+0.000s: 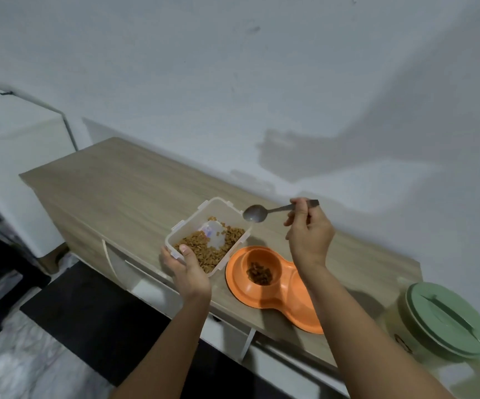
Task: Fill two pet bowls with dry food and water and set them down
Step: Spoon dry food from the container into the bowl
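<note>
On the wooden tabletop (135, 180) that runs along a pale wall, a clear plastic container (207, 235) sits tilted, partly filled with brown dry food (204, 251) that leaves a bare patch of its bottom showing. The left hand (188, 270) holds the container at its near corner, the thumb hooked over the rim and the fingers (166, 256) curled round the outside. Just beside the container, on its right, lies an orange double pet bowl (264, 295) flat on the tabletop; its far well holds a small heap of dry food, while the near well is largely hidden behind the right forearm, so what it holds cannot be told. The right hand (309, 233) is raised above the tabletop, beyond the bowl, its fingers closed on the handle of a metal spoon (264, 213). The spoon's bowl is empty and hangs over the far right corner of the container. At the right end of the tabletop, well apart from the bowl, stands a translucent jug with a green lid (447, 319).
</note>
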The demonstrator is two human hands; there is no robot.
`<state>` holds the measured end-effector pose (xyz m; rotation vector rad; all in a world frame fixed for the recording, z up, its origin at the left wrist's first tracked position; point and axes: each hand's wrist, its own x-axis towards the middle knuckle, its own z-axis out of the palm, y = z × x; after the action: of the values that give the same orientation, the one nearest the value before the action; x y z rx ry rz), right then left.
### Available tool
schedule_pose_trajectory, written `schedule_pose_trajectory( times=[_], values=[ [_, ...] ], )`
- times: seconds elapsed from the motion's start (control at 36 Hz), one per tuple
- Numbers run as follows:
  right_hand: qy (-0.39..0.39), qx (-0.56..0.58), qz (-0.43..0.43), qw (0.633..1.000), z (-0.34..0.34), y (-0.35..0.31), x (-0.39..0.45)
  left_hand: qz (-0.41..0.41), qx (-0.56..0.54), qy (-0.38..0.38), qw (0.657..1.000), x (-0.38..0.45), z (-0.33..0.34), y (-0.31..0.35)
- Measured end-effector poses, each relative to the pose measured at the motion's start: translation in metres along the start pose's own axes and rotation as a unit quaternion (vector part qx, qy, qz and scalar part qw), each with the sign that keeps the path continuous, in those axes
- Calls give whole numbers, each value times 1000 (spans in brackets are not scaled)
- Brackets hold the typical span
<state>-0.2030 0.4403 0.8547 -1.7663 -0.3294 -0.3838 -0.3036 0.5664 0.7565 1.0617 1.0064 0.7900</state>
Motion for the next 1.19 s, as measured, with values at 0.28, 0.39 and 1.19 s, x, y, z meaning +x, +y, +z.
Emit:
schedule_pose_trajectory(
  times=[0.28,0.39,1.19],
  values=[
    [-128,-25,113,985,36,6,-22,20,-5,-53,998,-9,-10,5],
    [-155,29,218,963,43,5,-27,36,7,-48,998,-12,-12,8],
    [-103,130,384,908,22,-7,-35,14,-11,-58,998,-25,-19,11]
  ],
)
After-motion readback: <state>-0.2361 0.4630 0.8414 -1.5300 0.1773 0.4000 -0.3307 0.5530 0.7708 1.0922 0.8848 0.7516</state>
